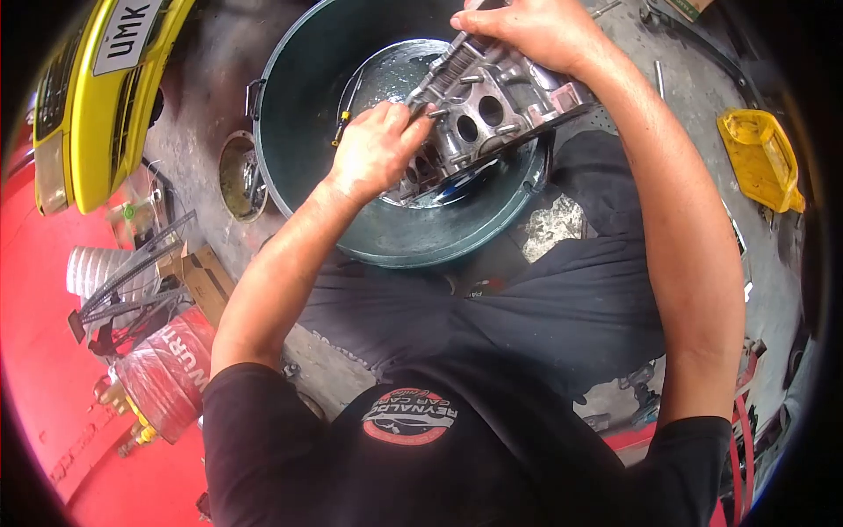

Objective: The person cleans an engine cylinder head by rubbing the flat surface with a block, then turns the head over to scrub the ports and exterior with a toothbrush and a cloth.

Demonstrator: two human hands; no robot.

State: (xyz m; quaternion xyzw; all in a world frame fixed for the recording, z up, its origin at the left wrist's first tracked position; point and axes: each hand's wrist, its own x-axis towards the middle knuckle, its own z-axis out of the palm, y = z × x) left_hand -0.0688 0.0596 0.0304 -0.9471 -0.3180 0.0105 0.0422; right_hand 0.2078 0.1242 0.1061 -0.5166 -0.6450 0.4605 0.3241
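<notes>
A metal cylinder head (500, 104), with round ports and studs along its side, is held tilted over a dark green tub (413, 255). My left hand (379, 147) is closed on its lower left end, fingers curled over the edge. At the upper right end, my right hand (536, 31) grips the same cylinder head with the thumb along its top. Dark liquid (386, 75) shines in the bottom of the tub. Inside the tub, a thin cable with a yellow piece (344, 116) lies left of the cylinder head. The part's underside is hidden.
A round pan (241, 176) with small parts sits left of the tub. A yellow bumper (97, 105) stands upper left. A yellow plastic container (760, 158) lies at right. Below left are a cardboard box (208, 285) and a red wrapped bucket (167, 373).
</notes>
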